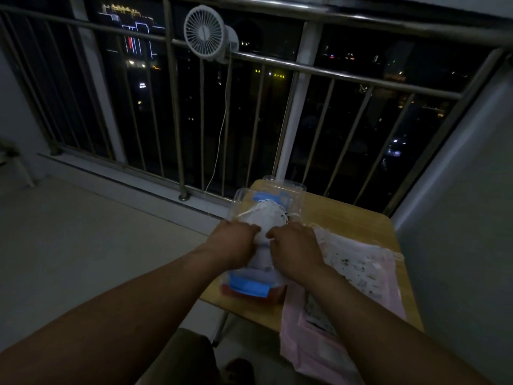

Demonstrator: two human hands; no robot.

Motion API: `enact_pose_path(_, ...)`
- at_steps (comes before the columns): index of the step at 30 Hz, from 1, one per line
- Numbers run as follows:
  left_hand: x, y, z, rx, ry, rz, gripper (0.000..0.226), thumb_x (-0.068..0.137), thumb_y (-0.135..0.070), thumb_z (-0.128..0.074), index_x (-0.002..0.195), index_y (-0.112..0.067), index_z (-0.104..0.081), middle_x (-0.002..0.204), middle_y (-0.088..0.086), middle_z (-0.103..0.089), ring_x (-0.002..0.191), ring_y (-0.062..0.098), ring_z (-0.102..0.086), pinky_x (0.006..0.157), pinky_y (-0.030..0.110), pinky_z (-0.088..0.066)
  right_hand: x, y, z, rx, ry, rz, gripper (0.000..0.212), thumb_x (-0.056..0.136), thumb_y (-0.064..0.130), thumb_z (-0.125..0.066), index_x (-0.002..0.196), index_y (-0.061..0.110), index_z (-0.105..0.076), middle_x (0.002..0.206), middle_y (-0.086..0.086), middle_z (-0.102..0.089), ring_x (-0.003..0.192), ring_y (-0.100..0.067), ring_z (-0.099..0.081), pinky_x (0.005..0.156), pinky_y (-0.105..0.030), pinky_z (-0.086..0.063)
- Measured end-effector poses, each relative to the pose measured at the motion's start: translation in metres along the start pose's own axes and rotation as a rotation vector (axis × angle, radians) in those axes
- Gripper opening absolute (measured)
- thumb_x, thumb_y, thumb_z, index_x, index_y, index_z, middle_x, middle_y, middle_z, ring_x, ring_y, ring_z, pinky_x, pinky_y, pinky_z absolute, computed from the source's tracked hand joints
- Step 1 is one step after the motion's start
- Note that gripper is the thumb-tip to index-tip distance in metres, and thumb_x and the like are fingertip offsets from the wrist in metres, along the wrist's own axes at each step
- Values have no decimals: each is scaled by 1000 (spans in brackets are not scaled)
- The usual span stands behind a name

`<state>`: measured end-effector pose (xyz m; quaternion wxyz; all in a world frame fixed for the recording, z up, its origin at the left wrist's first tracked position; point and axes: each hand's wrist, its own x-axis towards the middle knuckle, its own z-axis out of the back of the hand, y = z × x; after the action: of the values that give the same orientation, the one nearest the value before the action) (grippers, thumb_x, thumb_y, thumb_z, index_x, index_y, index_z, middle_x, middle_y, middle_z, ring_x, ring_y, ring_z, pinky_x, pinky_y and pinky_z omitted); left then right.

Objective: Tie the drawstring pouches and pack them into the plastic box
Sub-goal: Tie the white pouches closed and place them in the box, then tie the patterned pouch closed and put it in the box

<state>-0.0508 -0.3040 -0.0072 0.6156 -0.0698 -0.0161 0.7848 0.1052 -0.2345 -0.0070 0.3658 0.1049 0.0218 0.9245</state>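
Both hands grip a white pouch (268, 218) inside the plastic box (241, 196).
The left hand (236, 243) and right hand (294, 249) curl their fingers around the pouch top. The box sits along the tabletop's (347, 218) left edge; pink pouches (363, 269) lie heaped beside it, toward the right edge.
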Motion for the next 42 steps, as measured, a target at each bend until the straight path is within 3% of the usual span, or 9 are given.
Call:
enact_pose_path(3, 6, -8, -1, 112, 186, -8, 40, 102, -38, -53, 140, -27, -57, 136, 6, -63, 126, 29, -56, 114, 43, -33, 3, -2, -7, -100, 261, 37, 31, 95, 31, -54, 120, 32, -73, 116, 3, -72, 118, -24, -59, 111, -49, -33)
enact_pose_path(11, 3, -31, 16, -2, -200, -99, 38, 101, -32, -52, 138, -25, -59, 145, 5, -54, 132, 27, -50, 110, 43, -36, -13, -31, 12, 182, -144, -101, 28, 97, 21, -52, 118, 28, -70, 118, 3, -70, 115, -21, -60, 100, -40, -40)
enact_pose_path(17, 2, -91, 17, -262, -436, -258, 32, 98, -27, -57, 128, -22, -65, 126, 1, -59, 111, 25, -58, 87, 31, -43, -64, -100, 12, 419, -155, -411, 26, 100, 19, -51, 119, 24, -69, 121, 2, -71, 108, -21, -65, 93, -40, -53)
enact_pose_path(20, 4, -137, -7, -439, -350, -345, 31, 101, -25, -54, 131, -18, -58, 125, 6, -57, 106, 27, -59, 85, 34, -48, -98, -142, -1, 561, -107, -638, 26, 102, 17, -49, 117, 17, -70, 108, 0, -68, 85, -16, -63, 70, -26, -47)
enact_pose_path(23, 9, -167, -42, -516, -204, -298, 36, 102, -27, -53, 136, -14, -54, 128, 10, -60, 111, 27, -60, 90, 33, -47, -123, -173, -13, 888, -39, -880, 23, 99, 5, -50, 111, -1, -69, 83, -17, -63, 60, -23, -56, 55, -26, -46)
enact_pose_path(28, 33, -180, -83, -604, -12, -126, 43, 96, -24, -55, 137, -11, -57, 132, 9, -64, 122, 25, -60, 102, 27, -42, -138, -209, -44, 842, -21, -954, 32, 95, 15, -50, 118, 16, -73, 112, -14, -72, 97, -35, -69, 76, -39, -54)
enact_pose_path(33, 61, -180, -100, -728, 31, -35, 63, 85, -33, -50, 146, -14, -52, 145, 8, -55, 137, 25, -48, 118, 31, -34, -128, -224, -45, 936, 41, -904, 31, 94, 18, -50, 107, 23, -78, 109, -7, -75, 94, -27, -69, 77, -36, -57)
enact_pose_path(39, 81, -183, -100, -719, 79, 118, 22, 93, -20, -60, 114, -13, -62, 116, 10, -66, 112, 28, -60, 97, 37, -50, -114, -228, -37, 1011, -55, -952, 33, 97, 12, -66, 68, 29, -65, 68, 8, -65, 70, -18, -60, 69, -31, -48)
enact_pose_path(42, 78, -184, -103, -706, 48, 126, 6, 94, -21, -62, 100, -20, -63, 109, 6, -68, 105, 24, -62, 90, 29, -47, -116, -226, -41, 1138, -26, -954, 23, 95, 11, -70, 72, 13, -71, 63, 1, -66, 58, -15, -57, 56, -25, -46)
